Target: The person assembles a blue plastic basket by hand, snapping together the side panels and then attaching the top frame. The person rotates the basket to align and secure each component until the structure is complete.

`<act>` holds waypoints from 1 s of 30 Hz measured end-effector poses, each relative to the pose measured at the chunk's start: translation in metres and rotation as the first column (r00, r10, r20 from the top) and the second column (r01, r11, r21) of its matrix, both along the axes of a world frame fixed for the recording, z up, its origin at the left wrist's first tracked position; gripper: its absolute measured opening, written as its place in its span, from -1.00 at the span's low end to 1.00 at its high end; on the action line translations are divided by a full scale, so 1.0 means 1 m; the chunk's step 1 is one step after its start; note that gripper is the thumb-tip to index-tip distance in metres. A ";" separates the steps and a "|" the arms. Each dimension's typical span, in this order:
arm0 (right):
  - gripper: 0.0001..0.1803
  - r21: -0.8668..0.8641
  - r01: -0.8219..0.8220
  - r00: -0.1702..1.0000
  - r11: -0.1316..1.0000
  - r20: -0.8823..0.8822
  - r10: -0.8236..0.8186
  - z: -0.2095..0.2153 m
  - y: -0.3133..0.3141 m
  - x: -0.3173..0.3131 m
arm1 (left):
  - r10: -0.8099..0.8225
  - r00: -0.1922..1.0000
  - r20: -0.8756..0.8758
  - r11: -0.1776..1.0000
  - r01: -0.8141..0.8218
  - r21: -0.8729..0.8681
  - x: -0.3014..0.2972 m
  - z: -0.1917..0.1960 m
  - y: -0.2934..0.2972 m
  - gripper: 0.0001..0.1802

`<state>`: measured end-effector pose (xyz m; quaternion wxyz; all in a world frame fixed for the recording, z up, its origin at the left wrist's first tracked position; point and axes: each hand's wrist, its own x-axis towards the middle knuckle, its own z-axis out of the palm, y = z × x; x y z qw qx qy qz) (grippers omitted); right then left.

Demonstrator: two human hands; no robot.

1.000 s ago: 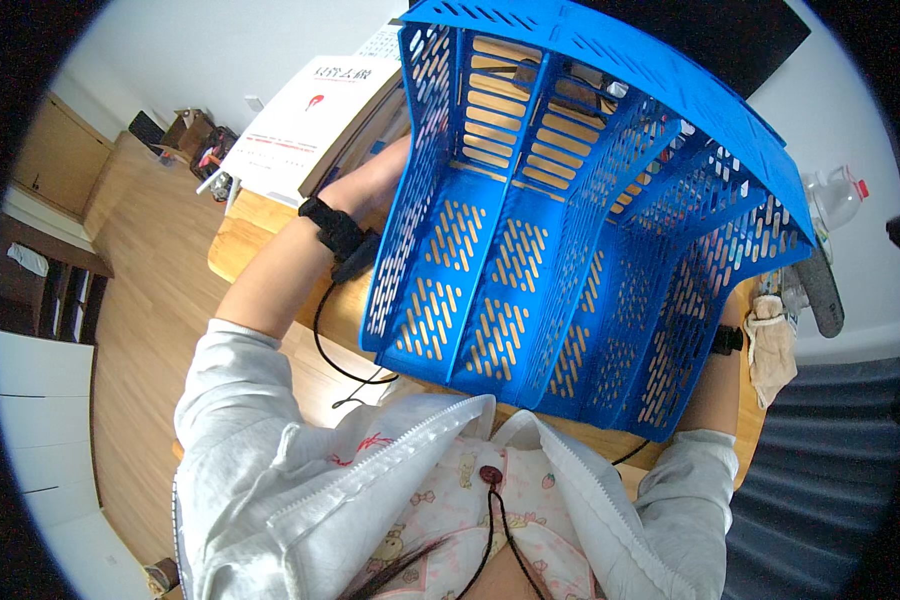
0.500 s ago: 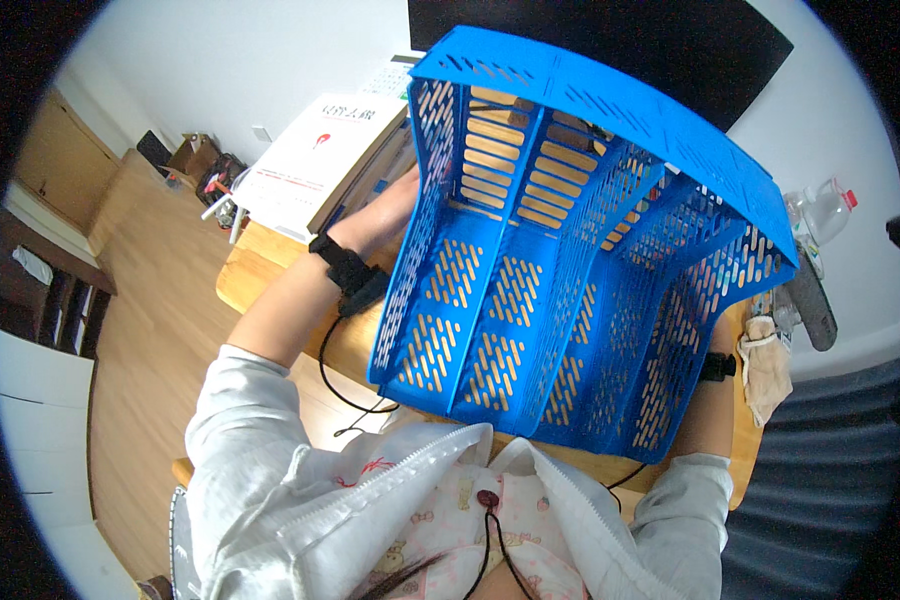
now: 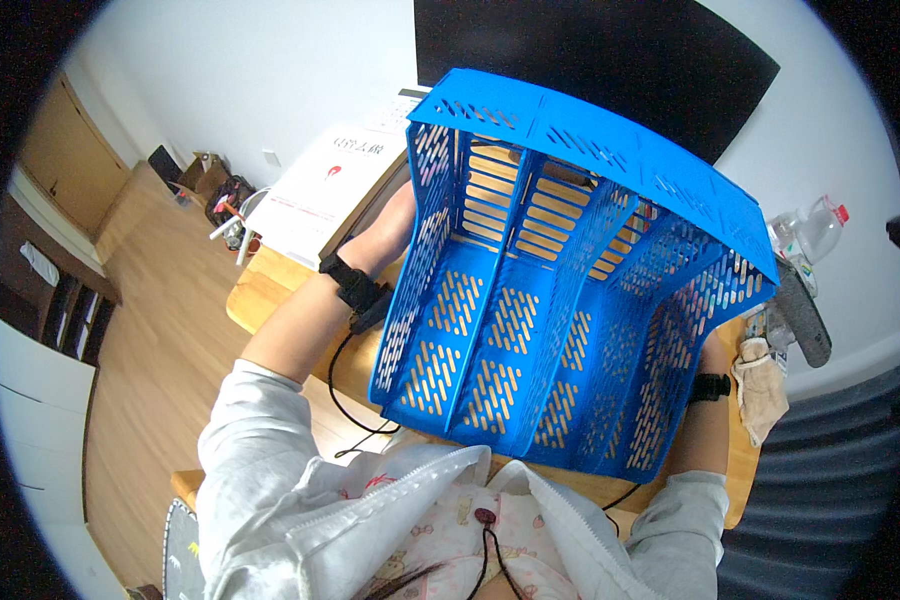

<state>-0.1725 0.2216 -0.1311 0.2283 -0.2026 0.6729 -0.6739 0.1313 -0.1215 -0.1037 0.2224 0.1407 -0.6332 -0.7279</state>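
A blue plastic file rack (image 3: 515, 255) with slotted walls and upright dividers fills the middle of the view over the wooden desk. Its open side faces me, and no papers or folders show in its compartments. Along its left wall reaches my left hand (image 3: 395, 222), the fingers out of sight behind the slotted side. On the other side my right hand (image 3: 711, 354) is mostly covered by the rack's right wall; only the part near the wrist shows. Both hands clasp the rack from its sides. Black bands circle both wrists.
Thick white books (image 3: 315, 190) lie on the desk (image 3: 255, 290) at the left. Behind the rack stands a dark monitor (image 3: 600, 60). A clear bottle with a red cap (image 3: 822, 228), a grey elongated object (image 3: 805, 315) and a beige cloth (image 3: 760, 390) are at the right.
The whole view has shifted slightly, so the rack, books and monitor appear lower. Both hands keep their places at the rack's sides.
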 end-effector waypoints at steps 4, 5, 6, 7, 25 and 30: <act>-0.59 -0.007 0.000 1.000 1.000 0.006 0.000 0.004 0.001 -0.001 | 0.041 0.999 -0.028 0.999 -0.042 -0.027 -0.001 0.010 -0.001 -0.33; -0.59 -0.014 -0.002 1.000 1.000 0.009 0.002 0.005 0.001 -0.002 | 0.050 0.998 -0.031 0.998 -0.051 -0.033 0.001 0.012 -0.001 -0.33; -0.59 -0.016 -0.003 1.000 1.000 0.013 0.003 0.007 0.002 -0.002 | 0.061 0.998 -0.034 0.997 -0.062 -0.041 0.001 0.013 -0.001 -0.33; -0.59 -0.019 -0.001 1.000 1.000 0.012 0.001 0.009 0.003 -0.002 | 0.069 0.997 -0.041 0.996 -0.071 -0.047 0.002 0.015 -0.001 -0.33; -0.47 -0.279 -0.041 0.998 0.959 -0.057 0.026 0.091 -0.023 0.023 | 0.180 0.980 -0.088 0.965 -0.193 -0.176 -0.017 0.036 -0.015 -0.37; -0.34 -0.331 -0.213 0.955 0.919 -0.270 0.124 0.118 -0.027 0.033 | 0.191 0.978 -0.083 0.958 -0.204 -0.203 -0.019 0.040 -0.016 -0.38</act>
